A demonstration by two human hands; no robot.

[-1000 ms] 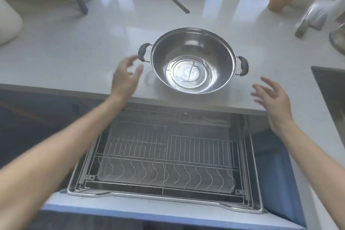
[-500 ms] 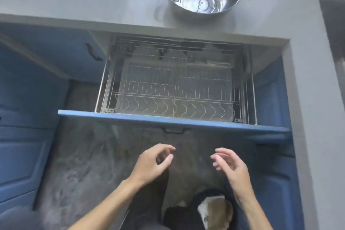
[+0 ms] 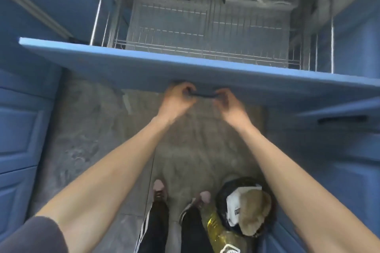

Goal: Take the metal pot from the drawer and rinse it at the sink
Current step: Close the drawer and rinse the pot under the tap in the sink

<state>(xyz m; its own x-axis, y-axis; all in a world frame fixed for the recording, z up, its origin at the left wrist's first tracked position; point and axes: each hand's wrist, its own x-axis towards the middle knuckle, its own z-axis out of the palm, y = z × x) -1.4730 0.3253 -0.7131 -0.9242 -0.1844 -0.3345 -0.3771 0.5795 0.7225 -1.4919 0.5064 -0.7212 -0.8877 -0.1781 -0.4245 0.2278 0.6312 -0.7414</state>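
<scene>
The blue drawer (image 3: 144, 68) stands pulled out, with an empty wire dish rack (image 3: 205, 26) inside it. A dark handle (image 3: 203, 95) runs under the drawer's front edge. My left hand (image 3: 176, 98) is curled around the handle's left end. My right hand (image 3: 228, 104) grips its right end. The metal pot and the sink are out of view above the frame.
Blue cabinet fronts stand at the left (image 3: 20, 129) and right (image 3: 349, 150). Below is a grey marbled floor (image 3: 92, 139). My feet (image 3: 160, 189) stand beside a black bag (image 3: 242, 205) holding paper and a gold-wrapped item.
My view tilted down, so the pot on the counter left the frame. Both hands dropped from beside the pot, then rose from below the drawer front and closed on its handle.
</scene>
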